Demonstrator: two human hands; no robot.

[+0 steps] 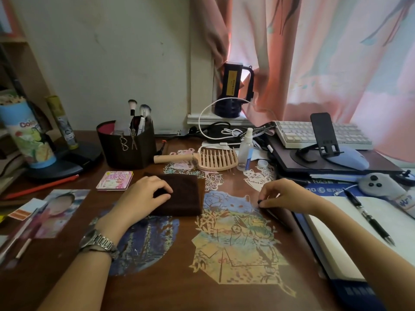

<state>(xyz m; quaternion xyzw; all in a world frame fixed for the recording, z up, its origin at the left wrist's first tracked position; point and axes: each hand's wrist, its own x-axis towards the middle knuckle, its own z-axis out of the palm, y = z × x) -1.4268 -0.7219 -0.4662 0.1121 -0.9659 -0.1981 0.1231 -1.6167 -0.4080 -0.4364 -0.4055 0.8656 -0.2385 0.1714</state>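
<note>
A folded dark brown cloth (186, 194) lies in the middle of the wooden desk (170, 286). My left hand (143, 196), with a metal watch on its wrist, lies on the cloth's left part with its fingers curled into the fabric. To the right, my right hand (289, 196) pinches the top end of a thin dark pen (277, 217) that lies slanted on the desk beside an open white notebook (350, 234).
A pink comb (215, 161), spray bottle (246, 151) and brown brush holder (126, 145) stand behind the cloth. A small pink mirror case (114, 180) and photos lie left. Keyboard (318, 134), phone stand (323, 135), mouse and a black pen (368, 217) crowd the right.
</note>
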